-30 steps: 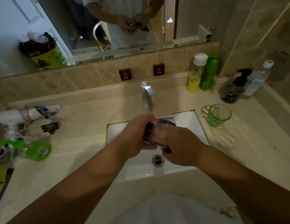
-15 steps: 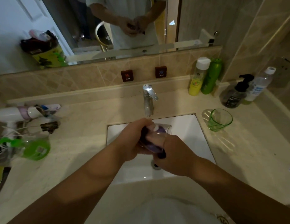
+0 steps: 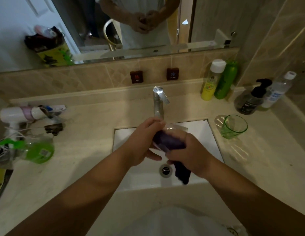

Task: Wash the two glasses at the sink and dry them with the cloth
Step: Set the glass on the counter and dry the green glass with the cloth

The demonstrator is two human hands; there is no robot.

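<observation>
Over the white sink [image 3: 206,137] I hold a clear glass [image 3: 174,133] tilted on its side. My left hand [image 3: 145,142] grips its far side. A dark purple cloth [image 3: 167,140] is stuffed inside the glass, and my right hand [image 3: 191,154] holds that cloth, whose loose end hangs down below the hand [image 3: 182,174]. A green glass [image 3: 233,126] stands upright on the counter right of the sink. The tap [image 3: 159,103] rises just behind my hands; no running water is visible.
Yellow bottle [image 3: 210,80] and green bottle [image 3: 225,80] stand at the back right, with a dark pump bottle [image 3: 250,99] and a clear bottle [image 3: 276,91] beside them. A white hair dryer [image 3: 17,114], cords and a green-lidded item [image 3: 37,150] crowd the left counter. The drain [image 3: 165,170] is open.
The glass and both hands stay over the sink; the cloth has been pushed further into the glass, and its tail now hangs lower under my right hand.
</observation>
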